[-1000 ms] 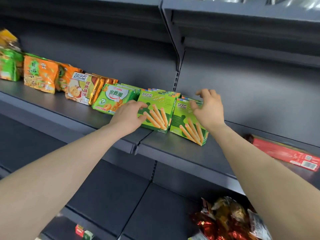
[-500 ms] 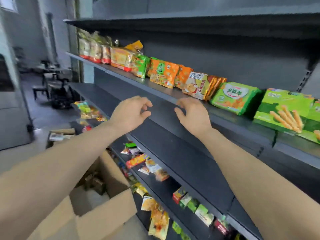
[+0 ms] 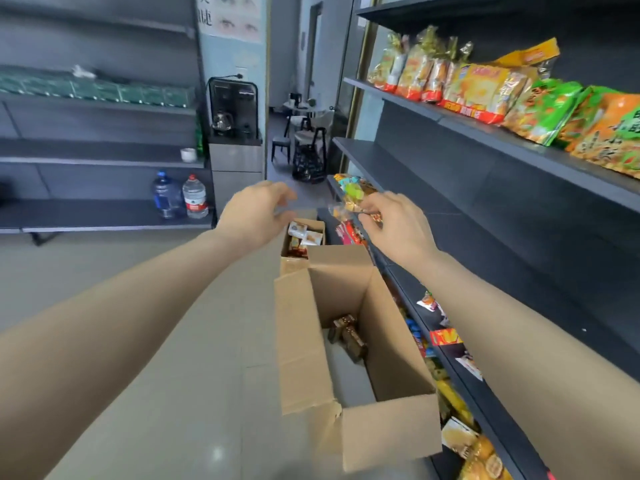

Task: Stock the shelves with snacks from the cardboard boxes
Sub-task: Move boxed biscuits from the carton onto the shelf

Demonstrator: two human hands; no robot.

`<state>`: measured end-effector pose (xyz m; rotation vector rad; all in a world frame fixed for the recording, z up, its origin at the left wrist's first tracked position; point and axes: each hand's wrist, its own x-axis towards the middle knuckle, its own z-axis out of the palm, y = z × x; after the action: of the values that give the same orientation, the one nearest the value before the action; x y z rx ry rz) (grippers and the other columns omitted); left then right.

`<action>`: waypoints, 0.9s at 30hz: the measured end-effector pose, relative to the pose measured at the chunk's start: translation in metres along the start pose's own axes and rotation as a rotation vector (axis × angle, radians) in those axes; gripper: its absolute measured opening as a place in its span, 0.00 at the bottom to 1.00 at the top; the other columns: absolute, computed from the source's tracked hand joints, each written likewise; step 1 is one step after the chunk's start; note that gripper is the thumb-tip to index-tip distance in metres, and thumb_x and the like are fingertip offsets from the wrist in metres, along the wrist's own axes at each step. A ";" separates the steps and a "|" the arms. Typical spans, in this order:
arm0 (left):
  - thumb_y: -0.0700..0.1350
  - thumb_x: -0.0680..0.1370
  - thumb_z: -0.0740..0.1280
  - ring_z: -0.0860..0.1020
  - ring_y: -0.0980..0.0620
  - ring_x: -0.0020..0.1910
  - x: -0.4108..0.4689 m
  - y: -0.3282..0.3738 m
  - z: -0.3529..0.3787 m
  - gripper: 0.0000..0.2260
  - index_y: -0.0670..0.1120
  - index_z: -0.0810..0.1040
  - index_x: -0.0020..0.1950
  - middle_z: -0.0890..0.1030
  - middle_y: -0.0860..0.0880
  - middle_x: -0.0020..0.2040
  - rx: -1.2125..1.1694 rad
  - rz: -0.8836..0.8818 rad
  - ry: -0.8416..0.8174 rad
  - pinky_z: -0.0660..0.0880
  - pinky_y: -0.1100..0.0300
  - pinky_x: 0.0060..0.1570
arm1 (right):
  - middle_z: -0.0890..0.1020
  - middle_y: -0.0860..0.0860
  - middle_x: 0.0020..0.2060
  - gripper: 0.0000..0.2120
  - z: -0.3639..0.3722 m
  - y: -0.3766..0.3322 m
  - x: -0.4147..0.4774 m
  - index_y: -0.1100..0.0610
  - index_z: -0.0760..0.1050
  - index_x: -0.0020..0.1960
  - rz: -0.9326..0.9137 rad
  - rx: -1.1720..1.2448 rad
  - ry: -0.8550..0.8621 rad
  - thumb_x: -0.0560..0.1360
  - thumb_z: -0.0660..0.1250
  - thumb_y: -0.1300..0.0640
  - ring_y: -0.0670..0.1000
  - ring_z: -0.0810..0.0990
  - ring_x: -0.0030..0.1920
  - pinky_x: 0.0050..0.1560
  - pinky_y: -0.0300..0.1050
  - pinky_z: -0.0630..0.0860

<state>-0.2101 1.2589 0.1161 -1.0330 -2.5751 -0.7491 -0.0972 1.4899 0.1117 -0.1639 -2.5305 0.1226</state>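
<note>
a second ago both hands were squaring up green biscuit boxes on the shelf. now they have come away from it and the person has turned down the aisle, so the two cardboard boxes on the floor (image 3: 173, 341) are in front of them. i'd say that placement is finished and the next trip for stock is starting.

the near box (image 3: 398, 362) stands open beside the shelving, nearly emptied, with only a few dark brown packets (image 3: 346, 336) at its bottom. the far box (image 3: 313, 225), just beyond it, holds a heap of small pale and red packets. bagged snacks (image 3: 485, 81) already line the upper shelf (image 3: 519, 143) on the right.

both arms reach forward and out, held high over the boxes and not yet down in either. the left hand (image 3: 256, 216) hangs palm down with fingers loosely curled and grasping nothing — it sits roughly above the far box. the right hand (image 3: 398, 226) is palm down too, fingers bent, overlapping some bright sweet bags (image 3: 353, 192) on a lower shelf end — i cannot tell whether it touches one or simply passes in front.
</note>
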 end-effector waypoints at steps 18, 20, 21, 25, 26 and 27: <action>0.47 0.78 0.68 0.77 0.43 0.54 0.273 -0.337 0.059 0.13 0.47 0.78 0.61 0.79 0.46 0.55 0.126 -0.153 -0.093 0.76 0.49 0.51 | 0.81 0.52 0.52 0.12 0.287 -0.019 0.337 0.54 0.76 0.62 -0.028 0.061 -0.181 0.79 0.67 0.55 0.55 0.78 0.54 0.50 0.52 0.77; 0.46 0.78 0.67 0.77 0.40 0.54 0.316 -0.364 0.074 0.13 0.46 0.77 0.62 0.79 0.44 0.55 0.132 -0.124 -0.107 0.76 0.48 0.51 | 0.81 0.52 0.51 0.12 0.320 -0.010 0.374 0.54 0.77 0.62 -0.023 0.046 -0.172 0.78 0.67 0.56 0.55 0.78 0.54 0.51 0.50 0.76; 0.46 0.78 0.67 0.77 0.40 0.54 0.334 -0.374 0.081 0.13 0.46 0.77 0.62 0.78 0.44 0.55 0.143 -0.099 -0.113 0.76 0.48 0.51 | 0.81 0.52 0.51 0.12 0.333 -0.005 0.389 0.54 0.77 0.61 -0.019 0.044 -0.167 0.78 0.68 0.56 0.55 0.79 0.53 0.51 0.50 0.76; 0.48 0.78 0.66 0.77 0.40 0.56 0.430 -0.432 0.117 0.14 0.48 0.76 0.63 0.78 0.45 0.58 0.129 -0.023 -0.144 0.74 0.48 0.52 | 0.82 0.52 0.49 0.10 0.408 0.017 0.465 0.55 0.78 0.57 0.039 0.044 -0.136 0.76 0.69 0.56 0.55 0.79 0.50 0.47 0.50 0.76; 0.48 0.78 0.66 0.77 0.40 0.56 0.455 -0.446 0.127 0.13 0.49 0.76 0.63 0.77 0.46 0.58 0.119 -0.004 -0.160 0.74 0.49 0.51 | 0.82 0.52 0.49 0.10 0.426 0.023 0.483 0.54 0.78 0.57 0.067 0.039 -0.133 0.76 0.69 0.56 0.55 0.79 0.50 0.46 0.49 0.75; 0.48 0.78 0.67 0.77 0.40 0.56 0.478 -0.458 0.137 0.13 0.49 0.76 0.63 0.78 0.46 0.58 0.110 0.023 -0.175 0.73 0.50 0.51 | 0.82 0.52 0.49 0.10 0.442 0.029 0.499 0.55 0.79 0.57 0.088 0.033 -0.139 0.76 0.69 0.56 0.55 0.79 0.50 0.46 0.48 0.75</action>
<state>-0.8781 1.3241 0.0367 -1.1379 -2.7102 -0.5256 -0.7537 1.5682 0.0251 -0.2615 -2.6580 0.2172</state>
